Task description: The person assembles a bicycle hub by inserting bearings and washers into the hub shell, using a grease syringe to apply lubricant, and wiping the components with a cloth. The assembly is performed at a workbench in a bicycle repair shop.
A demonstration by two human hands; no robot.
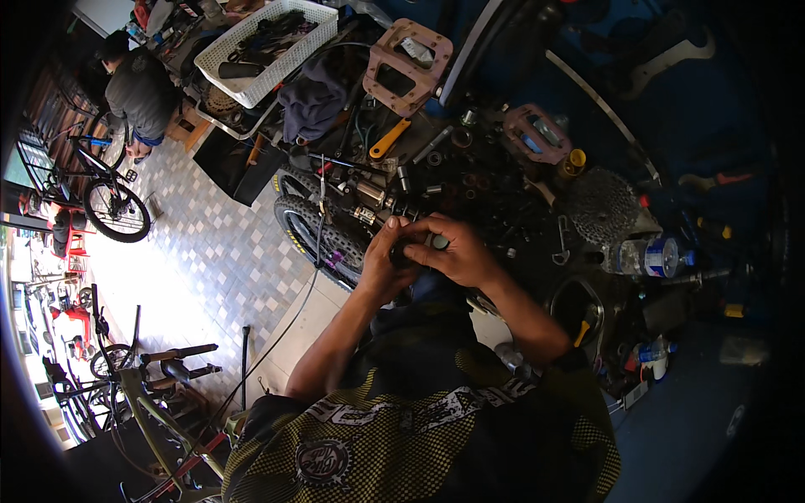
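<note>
Both my hands meet in front of my chest, at the near edge of the cluttered workbench. My left hand (386, 267) is closed, its thumb and fingers pressed on a small dark round part (404, 251). From the other side my right hand (459, 251) grips the same part, its fingers bent over it. A short dark cylinder with a pale end (438, 241) shows by the right fingers; I cannot tell whether it belongs to that part. Just beyond my hands lie metal sockets (403, 178) and a brass-coloured cylinder (369, 191).
Two pinkish platform pedals (432, 101) (513, 126), a yellow-handled tool (391, 138), a bike cassette (602, 205) and a plastic bottle (646, 256) lie on the bench. A white basket (293, 59) of tools stands at the back. Knobby tyres (314, 239) are at left; a person (142, 92) crouches beyond.
</note>
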